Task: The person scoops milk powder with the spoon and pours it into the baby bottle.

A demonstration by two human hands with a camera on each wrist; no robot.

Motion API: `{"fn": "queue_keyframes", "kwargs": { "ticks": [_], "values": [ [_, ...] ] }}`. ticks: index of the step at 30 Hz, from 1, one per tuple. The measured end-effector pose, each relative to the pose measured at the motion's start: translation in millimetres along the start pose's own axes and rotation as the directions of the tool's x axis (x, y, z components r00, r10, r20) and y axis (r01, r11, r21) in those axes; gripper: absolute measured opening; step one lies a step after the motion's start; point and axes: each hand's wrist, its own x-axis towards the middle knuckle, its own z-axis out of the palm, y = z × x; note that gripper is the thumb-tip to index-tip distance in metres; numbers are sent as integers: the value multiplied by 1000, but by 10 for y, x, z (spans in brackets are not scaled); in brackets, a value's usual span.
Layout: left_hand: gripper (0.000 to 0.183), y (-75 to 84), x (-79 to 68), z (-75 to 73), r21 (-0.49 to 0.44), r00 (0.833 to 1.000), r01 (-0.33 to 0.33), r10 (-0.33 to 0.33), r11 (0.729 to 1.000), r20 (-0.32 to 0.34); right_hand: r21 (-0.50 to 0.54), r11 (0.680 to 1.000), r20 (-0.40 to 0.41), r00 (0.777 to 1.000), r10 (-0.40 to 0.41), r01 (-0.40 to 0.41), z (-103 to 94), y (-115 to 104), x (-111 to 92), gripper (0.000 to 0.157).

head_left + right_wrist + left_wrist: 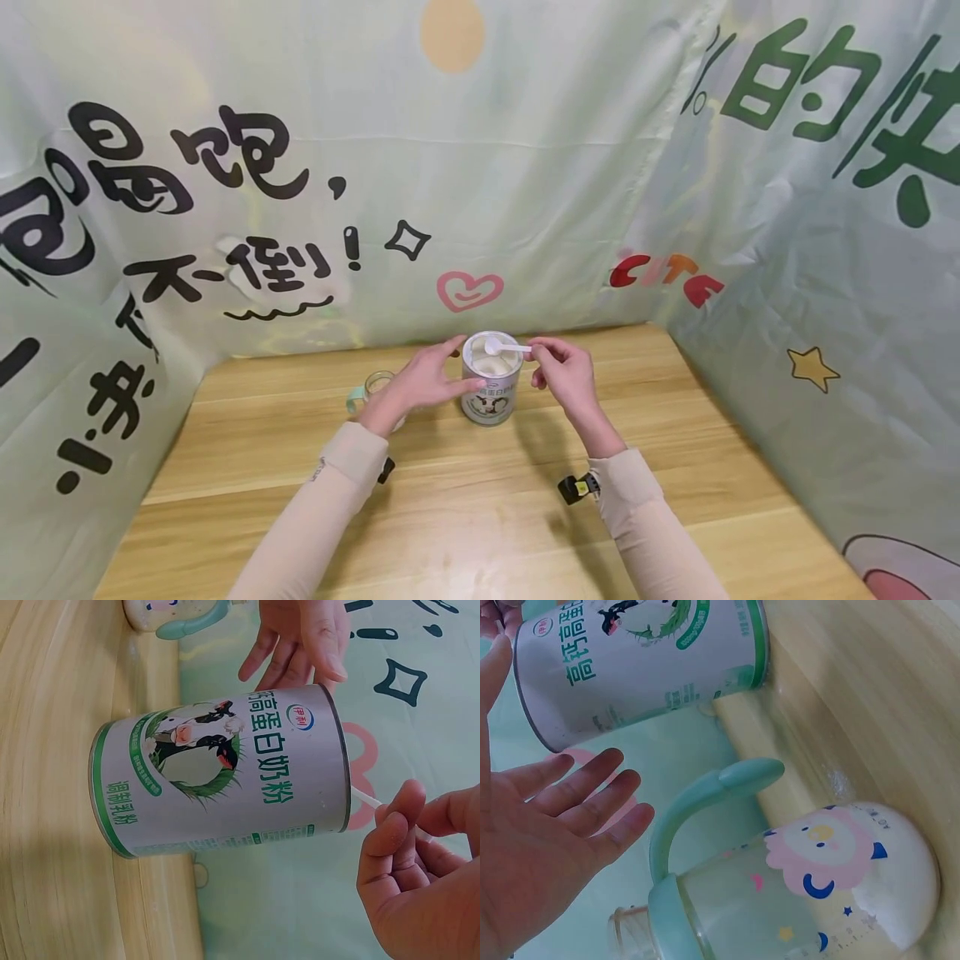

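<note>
An open can of milk powder [489, 402] stands upright on the table, white with green bands and a cow printed on it. Pale powder shows inside its mouth. My right hand [564, 372] pinches the end of a white scoop [513, 348], whose bowl lies over the can's mouth. In the right wrist view only a bit of the handle [365, 797] shows past the rim. My left hand [429, 379] is spread at the can's left side, thumb in front. Next to that hand is a clear baby bottle [742, 900] with a mint handle and white powder at its bottom.
The wooden table [465, 517] runs up to a pale green printed cloth [525, 200] hung behind and on both sides. In the head view my left forearm partly covers the bottle. Each wrist carries a small black camera [573, 489].
</note>
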Motion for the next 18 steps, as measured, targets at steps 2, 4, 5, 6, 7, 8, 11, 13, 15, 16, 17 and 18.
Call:
{"fn": "queue_keyframes", "kwargs": {
  "ticks": [2, 4, 5, 6, 7, 8, 11, 13, 15, 16, 17, 18],
  "values": [
    [105, 9, 4, 1, 0, 1000, -3, 3, 1000, -4, -2, 1000, 0, 1000, 0, 0, 0, 9, 9, 24],
    [103, 9, 15, 9, 3, 1000, -10, 10, 1000, -10, -8, 1000, 2, 1000, 2, -2, 0, 11, 9, 24],
    [103, 8, 19, 12, 6, 1000, -13, 13, 1000, -13, -11, 1000, 4, 1000, 3, -3, 0, 11, 6, 24],
    [102, 8, 25, 16, 9, 1000, -17, 17, 1000, -17, -16, 1000, 8, 1000, 3, -3, -1, 11, 5, 24],
    [101, 8, 30, 20, 12, 1000, -20, 20, 1000, -21, -21, 1000, 11, 1000, 3, -3, -3, 14, 5, 25],
    [100, 9, 33, 24, 15, 999, -22, 22, 1000, -24, -29, 1000, 13, 1000, 3, -3, -4, 17, 5, 25],
    [97, 16, 40, 36, 13, 999, -21, 21, 1000, -33, -41, 999, 14, 1000, 2, -2, -5, 27, 9, 25],
    [97, 21, 40, 43, 9, 999, -12, 12, 1000, -33, -54, 999, 13, 1000, 3, -3, -4, 29, 10, 23],
    [97, 26, 41, 51, 2, 999, -2, 2, 1000, -32, -66, 998, 12, 1000, 4, -3, -2, 29, 9, 23],
    [97, 29, 41, 55, 0, 1000, 1, -1, 1000, -30, -74, 997, 12, 1000, 5, -4, -1, 26, 7, 23],
    [97, 32, 42, 58, -3, 1000, 2, -2, 1000, -29, -82, 997, 12, 1000, 6, -5, 2, 29, 8, 23],
    [97, 35, 42, 60, -4, 1000, 2, -3, 1000, -29, -87, 996, 13, 1000, 7, -5, 5, 30, 8, 24]
  ]
}}
